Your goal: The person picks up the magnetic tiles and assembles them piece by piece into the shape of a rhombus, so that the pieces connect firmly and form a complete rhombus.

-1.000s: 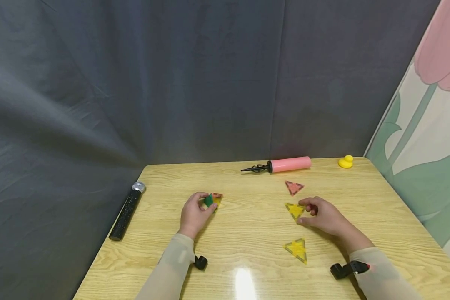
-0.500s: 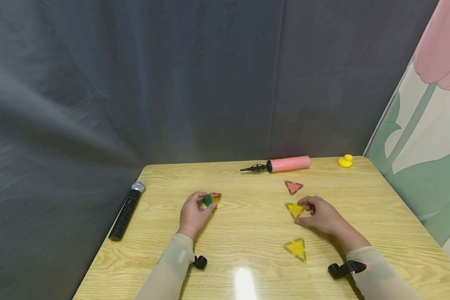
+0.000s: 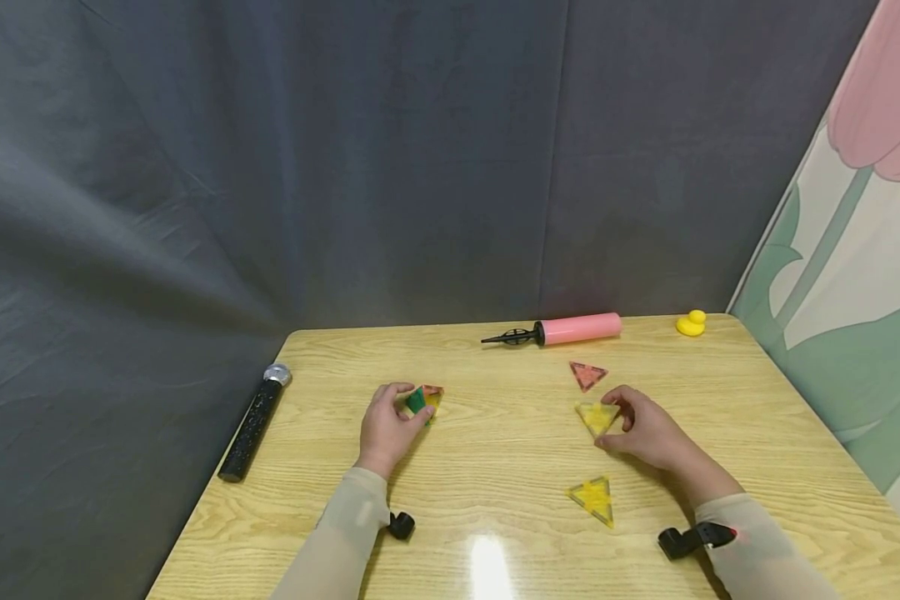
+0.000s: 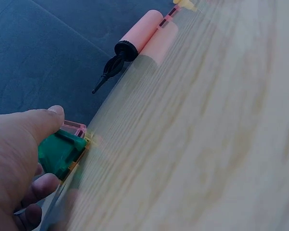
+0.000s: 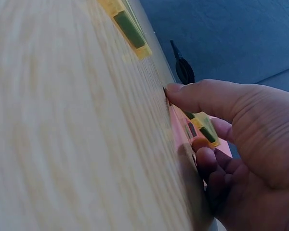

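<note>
My left hand [image 3: 387, 429] grips a small cluster of magnetic tiles at left of centre, with a green tile [image 3: 417, 400] in front. Red and yellow tile parts show behind it; the left wrist view also shows the green tile [image 4: 60, 153] between thumb and fingers. At the right, my right hand [image 3: 648, 429] pinches a yellow triangular magnetic tile [image 3: 596, 416] by its right side, one edge tipped up from the table. Fingers partly cover this yellow tile [image 5: 205, 130] in the right wrist view. Closer to me lies a second yellow triangular tile [image 3: 594, 500], and beyond is a red triangular tile [image 3: 588, 376].
A pink hand pump [image 3: 581, 328] lies along the back of the wooden table [image 3: 495, 450]. A yellow rubber duck [image 3: 692, 323] sits in the far right corner. On the left edge lies a black microphone [image 3: 255, 425]. A dark curtain [image 3: 420, 167] hangs behind.
The yellow tile at my right hand has shifted slightly right and tipped up, its look going paler, as the fingers take hold of it. My left hand has hardly moved.
</note>
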{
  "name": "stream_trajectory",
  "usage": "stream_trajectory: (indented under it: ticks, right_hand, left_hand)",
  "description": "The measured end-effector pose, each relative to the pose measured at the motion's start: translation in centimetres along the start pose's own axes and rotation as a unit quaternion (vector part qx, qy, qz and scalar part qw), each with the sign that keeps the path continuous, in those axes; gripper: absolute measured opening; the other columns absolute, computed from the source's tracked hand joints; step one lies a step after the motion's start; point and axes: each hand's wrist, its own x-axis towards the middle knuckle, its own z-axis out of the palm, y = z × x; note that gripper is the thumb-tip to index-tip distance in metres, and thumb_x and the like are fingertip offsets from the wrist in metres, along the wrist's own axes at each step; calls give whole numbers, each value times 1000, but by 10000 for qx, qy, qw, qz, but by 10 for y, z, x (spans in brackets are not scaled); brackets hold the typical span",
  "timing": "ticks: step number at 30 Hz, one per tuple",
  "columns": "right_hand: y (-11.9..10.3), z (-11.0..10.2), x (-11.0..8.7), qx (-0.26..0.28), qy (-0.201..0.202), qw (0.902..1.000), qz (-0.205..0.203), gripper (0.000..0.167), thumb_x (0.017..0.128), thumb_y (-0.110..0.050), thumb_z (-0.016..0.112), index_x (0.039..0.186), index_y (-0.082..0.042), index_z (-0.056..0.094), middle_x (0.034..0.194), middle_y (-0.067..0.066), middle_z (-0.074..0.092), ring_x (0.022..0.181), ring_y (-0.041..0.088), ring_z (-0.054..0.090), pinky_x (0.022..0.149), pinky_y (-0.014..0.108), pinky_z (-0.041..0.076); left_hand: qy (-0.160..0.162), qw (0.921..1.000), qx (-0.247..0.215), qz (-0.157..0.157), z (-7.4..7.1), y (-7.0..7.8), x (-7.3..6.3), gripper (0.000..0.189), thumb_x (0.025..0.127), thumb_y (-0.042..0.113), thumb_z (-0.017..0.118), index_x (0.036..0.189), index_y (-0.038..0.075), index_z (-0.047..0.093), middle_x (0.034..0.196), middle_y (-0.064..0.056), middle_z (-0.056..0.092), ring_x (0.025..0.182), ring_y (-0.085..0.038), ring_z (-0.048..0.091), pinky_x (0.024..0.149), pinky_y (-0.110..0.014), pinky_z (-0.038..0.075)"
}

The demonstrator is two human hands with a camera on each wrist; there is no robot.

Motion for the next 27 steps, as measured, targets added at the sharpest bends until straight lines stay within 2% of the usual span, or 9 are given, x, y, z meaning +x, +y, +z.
stream_trajectory:
  ticks: [5,9,13,18,27]
  right_hand:
    - [0,-1,-2,393,17,9992,56,64,79,-15,94,128,-5,55,90,10,55,73,20,49,61,29,40]
    - [2,-1,-3,559,123,9983,69,48,86,-8,86,125,-5,58,91,10,57,73,20,51,60,28,42]
    - [3,-1,-3,525,235,9983,62,33,92,-4,78,120,-5,62,90,9,57,74,19,51,62,28,43]
    - [4,-3,-3,556,320,9979,7,23,95,-6,76,116,-4,68,90,9,58,73,20,52,62,28,44]
    - [3,-5,-4,553,368,9978,34,18,99,-13,74,115,-5,69,90,9,60,73,19,52,62,28,44]
  left_hand:
    - [114,9999,-37,60,0,1,-1,48,90,43,84,131,23,67,114,0,61,71,-10,57,61,-33,49]
    - [144,9998,-78,106,-1,2,0,45,92,39,83,130,23,68,110,-2,60,70,-12,56,61,-34,47]
    - [120,9998,-92,114,-1,3,-1,45,92,38,83,131,22,67,116,-2,61,73,-11,58,63,-34,48]
    - [167,9997,-39,167,-1,2,-1,44,91,38,84,129,22,68,120,-1,61,79,-11,60,66,-34,51]
    - [198,9995,-51,221,-3,2,-1,42,91,37,84,128,23,69,123,-1,62,84,-12,61,69,-35,53]
